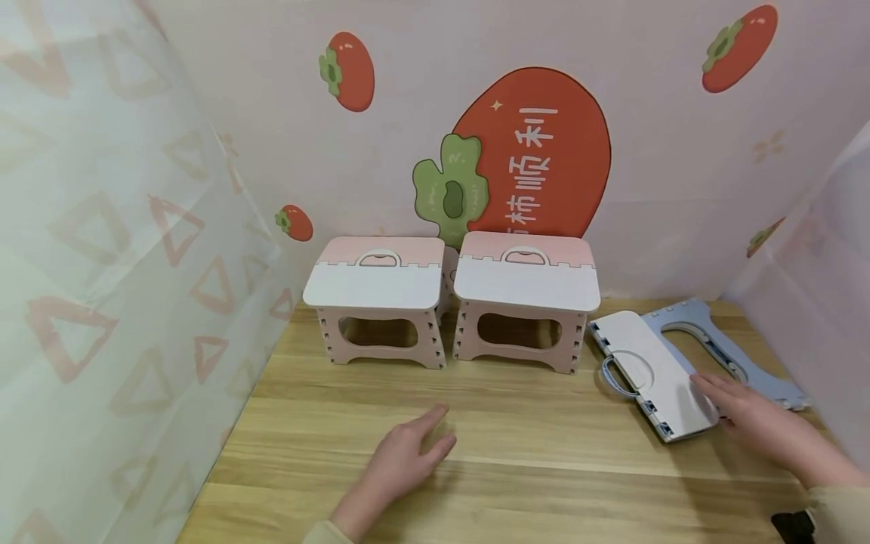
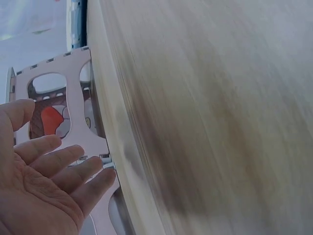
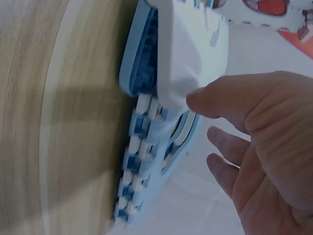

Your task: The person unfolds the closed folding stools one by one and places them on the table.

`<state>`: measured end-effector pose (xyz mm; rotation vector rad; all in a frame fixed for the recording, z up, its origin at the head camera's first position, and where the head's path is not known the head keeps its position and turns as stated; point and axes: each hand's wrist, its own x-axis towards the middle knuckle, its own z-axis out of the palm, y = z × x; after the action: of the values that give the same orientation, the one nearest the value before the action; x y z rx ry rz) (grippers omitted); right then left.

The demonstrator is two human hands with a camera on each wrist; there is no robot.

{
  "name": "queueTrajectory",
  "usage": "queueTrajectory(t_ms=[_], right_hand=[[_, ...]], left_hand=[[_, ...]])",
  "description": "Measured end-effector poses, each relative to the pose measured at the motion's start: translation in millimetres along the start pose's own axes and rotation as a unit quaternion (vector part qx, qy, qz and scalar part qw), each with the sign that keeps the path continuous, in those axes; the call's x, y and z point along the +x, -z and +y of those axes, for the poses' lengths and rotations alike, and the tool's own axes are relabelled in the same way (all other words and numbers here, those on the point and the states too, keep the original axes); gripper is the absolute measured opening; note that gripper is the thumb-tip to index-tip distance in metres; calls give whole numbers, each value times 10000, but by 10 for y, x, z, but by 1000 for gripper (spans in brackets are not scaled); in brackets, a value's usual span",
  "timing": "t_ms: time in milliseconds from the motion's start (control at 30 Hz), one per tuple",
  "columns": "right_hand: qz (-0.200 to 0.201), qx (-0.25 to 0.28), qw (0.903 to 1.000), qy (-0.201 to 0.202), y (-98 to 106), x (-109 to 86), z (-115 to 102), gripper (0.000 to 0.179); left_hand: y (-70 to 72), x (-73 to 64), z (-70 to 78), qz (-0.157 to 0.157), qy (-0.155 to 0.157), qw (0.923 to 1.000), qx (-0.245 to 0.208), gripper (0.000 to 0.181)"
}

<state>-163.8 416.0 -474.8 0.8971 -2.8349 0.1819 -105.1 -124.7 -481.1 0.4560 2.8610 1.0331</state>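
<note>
A folding step stool [image 1: 655, 374] with a white top and blue legs lies partly folded at the right of the table. My right hand [image 1: 754, 415] is at its near right side, fingertips at the edge of the white top panel. In the right wrist view the thumb [image 3: 210, 100] is right at the panel's white corner, and the other fingers are loosely bent beside it, not wrapped round the stool. My left hand [image 1: 404, 457] hovers over the table's middle front, holding nothing. Its fingers [image 2: 68, 164] are spread and relaxed in the left wrist view.
Two pink-and-white folding stools, a left one [image 1: 374, 298] and a right one [image 1: 526, 302], stand upright side by side at the back. A wooden table [image 1: 516, 431] lies beneath. Fruit-printed sheeting [image 1: 652, 151] forms the back wall, with sheet walls on both sides.
</note>
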Motion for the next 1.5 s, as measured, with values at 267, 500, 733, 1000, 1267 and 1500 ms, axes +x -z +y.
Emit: queueTrajectory(t_ms=[267, 500, 733, 1000, 1267, 1500], right_hand=[[-1155, 165, 9881, -1003, 5, -37, 156, 79], [-1478, 157, 9824, -1127, -59, -50, 216, 70], [-1603, 196, 9774, -1364, -110, -47, 251, 64], [-1477, 201, 9764, -1562, -166, -61, 264, 53], [-1149, 147, 9849, -1284, -163, -72, 253, 42], [-1250, 242, 9841, -1238, -138, -91, 230, 35]], left_hand=[[-103, 44, 69, -193, 55, 9981, -585, 57], [-234, 99, 166, -359, 71, 9957, -849, 54], [-317, 154, 260, -502, 126, 9941, -955, 58], [-373, 268, 340, -639, 374, 9833, -1661, 59], [-485, 363, 401, -682, 514, 9596, -2682, 55], [-558, 418, 462, -718, 581, 9535, -2868, 51]])
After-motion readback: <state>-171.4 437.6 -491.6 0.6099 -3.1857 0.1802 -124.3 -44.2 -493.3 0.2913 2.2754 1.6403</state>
